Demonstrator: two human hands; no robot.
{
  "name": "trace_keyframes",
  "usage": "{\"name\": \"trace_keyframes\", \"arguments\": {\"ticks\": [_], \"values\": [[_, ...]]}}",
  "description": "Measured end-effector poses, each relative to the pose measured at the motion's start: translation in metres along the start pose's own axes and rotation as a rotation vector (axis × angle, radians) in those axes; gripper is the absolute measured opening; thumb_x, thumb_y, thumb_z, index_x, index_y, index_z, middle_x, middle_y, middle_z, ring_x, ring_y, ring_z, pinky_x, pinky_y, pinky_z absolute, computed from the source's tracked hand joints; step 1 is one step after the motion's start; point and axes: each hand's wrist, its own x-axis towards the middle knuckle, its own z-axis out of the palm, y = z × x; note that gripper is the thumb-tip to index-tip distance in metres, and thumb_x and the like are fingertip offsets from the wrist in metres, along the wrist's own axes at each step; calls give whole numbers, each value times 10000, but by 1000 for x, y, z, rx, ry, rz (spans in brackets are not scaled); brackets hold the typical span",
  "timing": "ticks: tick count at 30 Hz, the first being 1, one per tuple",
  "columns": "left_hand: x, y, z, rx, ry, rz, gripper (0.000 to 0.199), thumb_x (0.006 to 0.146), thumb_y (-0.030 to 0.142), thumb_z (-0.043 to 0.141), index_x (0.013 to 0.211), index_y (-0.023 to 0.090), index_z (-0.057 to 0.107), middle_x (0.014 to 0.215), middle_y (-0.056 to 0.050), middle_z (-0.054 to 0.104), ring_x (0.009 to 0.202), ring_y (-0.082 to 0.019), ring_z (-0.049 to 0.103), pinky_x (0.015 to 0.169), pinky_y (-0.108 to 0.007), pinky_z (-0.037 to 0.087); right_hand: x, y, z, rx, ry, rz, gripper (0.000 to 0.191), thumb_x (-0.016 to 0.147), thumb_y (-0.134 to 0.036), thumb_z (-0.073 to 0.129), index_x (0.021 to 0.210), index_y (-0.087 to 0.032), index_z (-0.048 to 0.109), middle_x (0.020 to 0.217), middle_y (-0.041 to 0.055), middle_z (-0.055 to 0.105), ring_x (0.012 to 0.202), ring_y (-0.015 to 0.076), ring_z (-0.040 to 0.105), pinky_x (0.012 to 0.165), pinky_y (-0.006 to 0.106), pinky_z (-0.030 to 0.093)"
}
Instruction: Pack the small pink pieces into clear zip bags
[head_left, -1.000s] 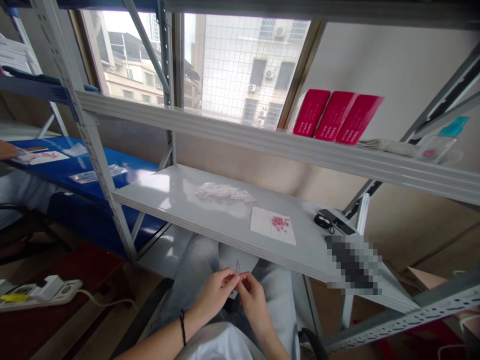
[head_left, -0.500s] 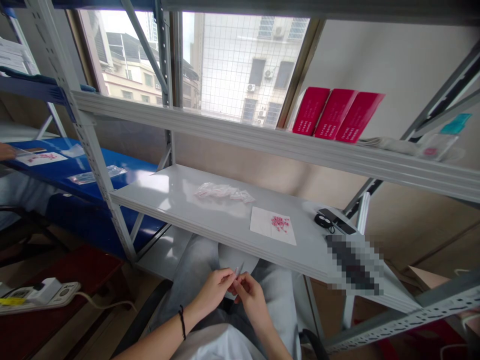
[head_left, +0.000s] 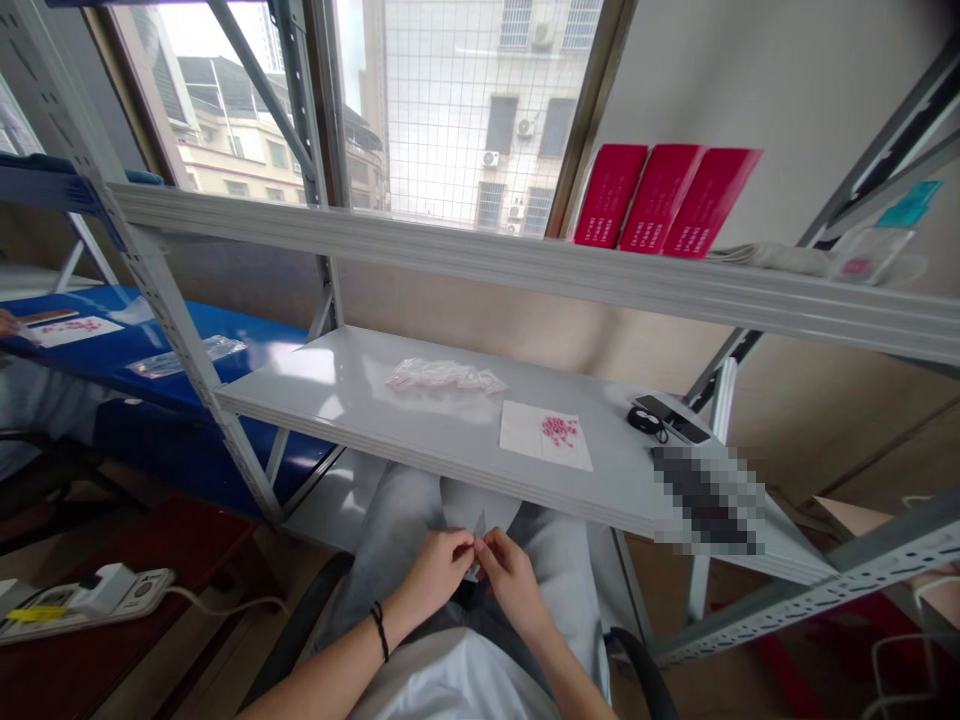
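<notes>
Over my lap, my left hand [head_left: 444, 562] and my right hand [head_left: 511, 572] meet with pinched fingertips. Between them is a small clear plastic bag [head_left: 480, 522], one corner poking up above the fingers; the rest is mostly hidden. On the grey shelf table in front lies a white sheet of paper [head_left: 521, 428] bearing a cluster of small pinkish-red pieces [head_left: 559, 431]. To its left is a row of overlapping clear plastic bags [head_left: 442, 375].
At the table's right are a dark phone-like slab [head_left: 673, 418], a black round object [head_left: 643, 420] and a pixelated dark item [head_left: 705, 505]. Red boxes [head_left: 660, 200] and a teal-capped bottle [head_left: 877, 245] stand on the upper shelf. A co-worker's hand [head_left: 7, 323] shows at a blue table [head_left: 202, 320].
My hands stay together over my lap; the fingers have shifted, and the bag's corner now points more upright. The head view has tilted slightly down.
</notes>
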Motion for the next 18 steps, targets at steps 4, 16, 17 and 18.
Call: {"name": "trace_keyframes", "arguments": {"ticks": [4, 16, 17, 18], "values": [[-2, 1, 3, -28, -33, -33, 274, 931, 319, 495, 716, 208, 624, 632, -10, 645, 578, -168, 588, 570, -261, 377, 4, 4, -5, 10, -41, 1, 478, 883, -671, 568, 756, -210, 573, 622, -19, 590, 510, 142, 534, 433, 237, 420], [4, -19, 24, 266, 87, -85, 259, 864, 79, 486, 656, 185, 599, 633, -11, 644, 618, -144, 586, 603, -245, 337, 7, 21, 4, -188, 8, 37, 347, 931, -508, 472, 747, -223, 541, 619, 11, 638, 514, 172, 628, 481, 248, 473], [2, -21, 26, 275, 94, -96, 262, 864, 72, 484, 658, 184, 601, 638, -14, 649, 626, -146, 590, 607, -246, 335, 7, 22, 5, -218, 14, 33, 318, 931, -468, 478, 740, -223, 543, 619, 13, 643, 518, 173, 634, 481, 242, 466], [1, -24, 29, 284, 100, -109, 267, 869, 67, 478, 663, 183, 603, 643, -18, 654, 632, -149, 595, 610, -247, 335, 6, 23, 6, -247, 20, 32, 291, 928, -426, 485, 727, -223, 544, 616, 15, 649, 517, 172, 638, 477, 234, 454]]}}
